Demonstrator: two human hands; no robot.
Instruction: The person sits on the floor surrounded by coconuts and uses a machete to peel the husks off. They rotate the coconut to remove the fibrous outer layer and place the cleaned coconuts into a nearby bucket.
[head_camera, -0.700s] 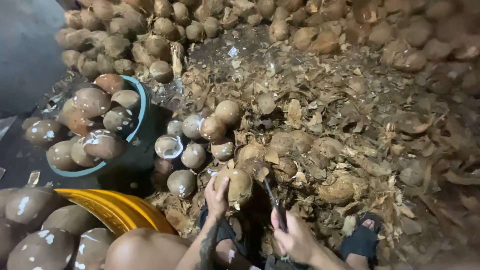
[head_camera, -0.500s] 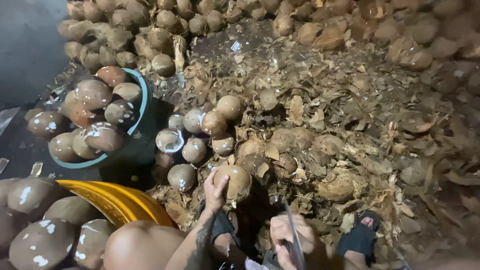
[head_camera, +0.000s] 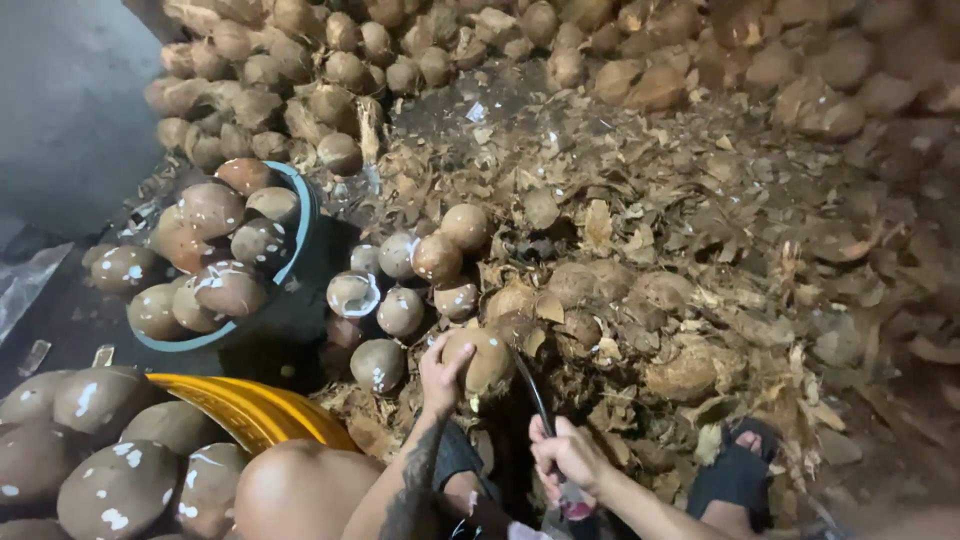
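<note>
My left hand grips a brown coconut low in the middle of the head view. My right hand is closed round the handle of a dark curved blade, whose tip rests against the right side of that coconut. Several peeled coconuts lie just left of it on the ground.
A teal tub heaped with peeled coconuts stands at left, a yellow basket with more at the lower left. Unpeeled coconuts pile along the back. Husk shavings cover the right side. My sandalled foot is at bottom right.
My right hand dropped back with the blade, then brought it up against the coconut again. My left hand has kept hold of the coconut. The view shifted slightly.
</note>
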